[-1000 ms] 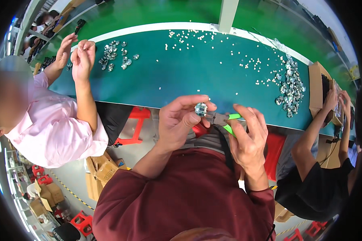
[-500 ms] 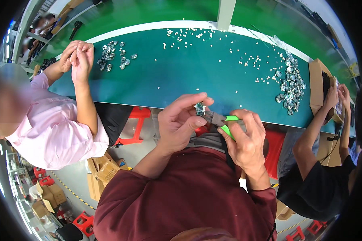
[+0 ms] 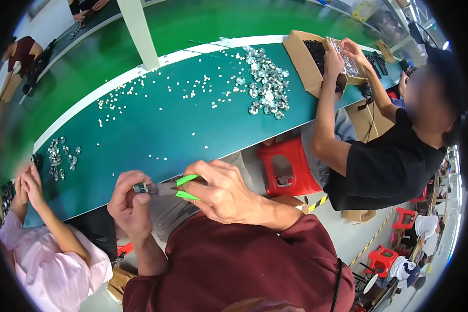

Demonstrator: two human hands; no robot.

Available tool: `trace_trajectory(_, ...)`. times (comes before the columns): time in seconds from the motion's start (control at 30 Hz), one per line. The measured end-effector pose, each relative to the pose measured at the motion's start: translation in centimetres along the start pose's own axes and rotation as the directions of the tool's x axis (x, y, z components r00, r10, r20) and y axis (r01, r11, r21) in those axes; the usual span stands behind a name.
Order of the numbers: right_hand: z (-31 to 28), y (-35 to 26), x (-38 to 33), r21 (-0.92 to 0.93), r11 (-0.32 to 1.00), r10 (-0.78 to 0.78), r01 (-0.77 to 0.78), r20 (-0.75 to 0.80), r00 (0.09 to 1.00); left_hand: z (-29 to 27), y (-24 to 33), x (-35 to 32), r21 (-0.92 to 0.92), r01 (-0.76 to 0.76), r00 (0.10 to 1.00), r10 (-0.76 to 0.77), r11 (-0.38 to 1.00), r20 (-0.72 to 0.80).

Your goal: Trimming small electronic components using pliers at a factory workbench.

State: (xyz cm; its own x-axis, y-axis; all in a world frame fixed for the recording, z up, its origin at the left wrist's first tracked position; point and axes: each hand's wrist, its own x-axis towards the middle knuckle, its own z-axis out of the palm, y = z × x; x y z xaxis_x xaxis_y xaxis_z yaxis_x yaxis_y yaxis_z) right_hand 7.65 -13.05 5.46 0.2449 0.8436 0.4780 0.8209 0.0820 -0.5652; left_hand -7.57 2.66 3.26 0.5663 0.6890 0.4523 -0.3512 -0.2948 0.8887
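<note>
Carton (image 3: pixel 300 65): open-topped, on the tabletop (image 3: pixel 156 127); black items (image 3: pixel 314 51) fill its left part, and a clear bag (image 3: pixel 348 63) of small things lies at its right.
Co-worker's hands (image 3: pixel 340 57): at the carton, one beside the black items, the other at the bag.
Small part (image 3: pixel 140 187): in the left hand, left of the carton and well apart from it, just off the tabletop's near edge.
Left hand (image 3: pixel 131 205): fingers pinch the small part.
Right hand (image 3: pixel 221 192): fingers wrap around the green-handled pliers (image 3: pixel 187 195); the tips meet the small part, but whether they grip it I cannot tell.
Shiny pile (image 3: pixel 268 83): loose, just left of the carton.
White bits (image 3: pixel 205 79): scattered farther left of the carton.
Shiny cluster (image 3: pixel 54 158): far left of the carton.
Brown box (image 3: pixel 368 123): below the carton; contents hidden.
</note>
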Motion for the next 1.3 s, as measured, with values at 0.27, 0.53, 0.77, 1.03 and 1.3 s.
trace_trajectory(0.27,0.4,-0.1,-0.2,0.036,0.999,0.011,-0.012,0.008,1.000,-0.9,0.6,-0.3,0.041,0.045,0.999,-0.046,0.998,0.021)
trace_trajectory(0.53,-0.6,0.3,0.2,0.035,0.999,0.015,-0.016,0.037,0.999,-0.5,1.6,0.7,0.089,0.081,0.987,-0.092,0.993,0.129)
trace_trajectory(0.77,-0.5,-0.8,1.0,-0.069,0.995,-0.073,0.072,-0.017,0.997,-0.2,0.8,0.0,-0.175,-0.003,0.994,0.022,0.985,0.106)
trace_trajectory(1.03,-0.2,-0.7,0.9,-0.063,0.994,-0.094,0.092,-0.022,0.995,-1.6,1.1,-0.1,0.017,-0.048,0.986,0.044,0.999,0.162)
trace_trajectory(1.3,-0.6,-0.2,0.8,-0.049,0.996,-0.077,0.078,0.019,0.997,-1.7,1.0,0.0,0.099,-0.107,0.982,0.090,0.989,0.168)
